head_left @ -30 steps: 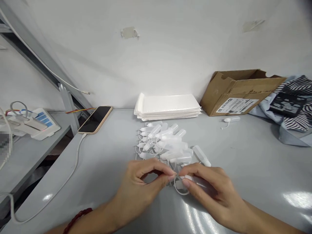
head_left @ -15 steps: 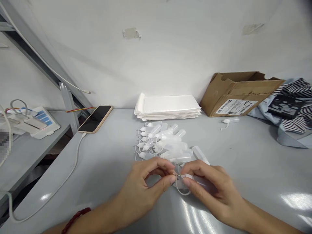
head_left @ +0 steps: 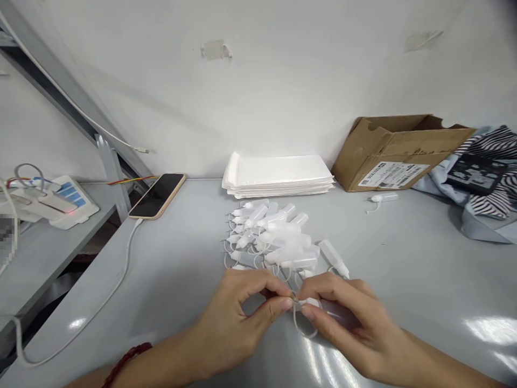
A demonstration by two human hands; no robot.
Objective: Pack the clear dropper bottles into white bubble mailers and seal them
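My right hand [head_left: 355, 323] is closed around a small translucent squeeze bottle [head_left: 337, 311], its tip pointing left. A thin cap strap [head_left: 301, 326] loops below the bottle's neck. At the tip, my left hand [head_left: 250, 318] pinches with thumb and forefinger; the small end piece between them, seemingly the cap on the strap, is mostly covered by the fingertips. Just beyond the hands lies a pile of similar bottles [head_left: 278, 231] with needle tips and strap loops. One bottle [head_left: 333, 258] lies at the pile's right side, close to my right hand.
A stack of white padded envelopes [head_left: 283, 172] lies against the wall. Right of it stands an open cardboard box [head_left: 404, 156], with a single bottle [head_left: 383, 198] in front and striped cloth [head_left: 484, 199] beside it. A phone [head_left: 158, 195] with a charging cable [head_left: 127, 264] lies at left.
Both hands have shifted slightly down, and the gap between the left fingertips and the bottle tip has narrowed. More of the loose bottle beside the pile now shows.
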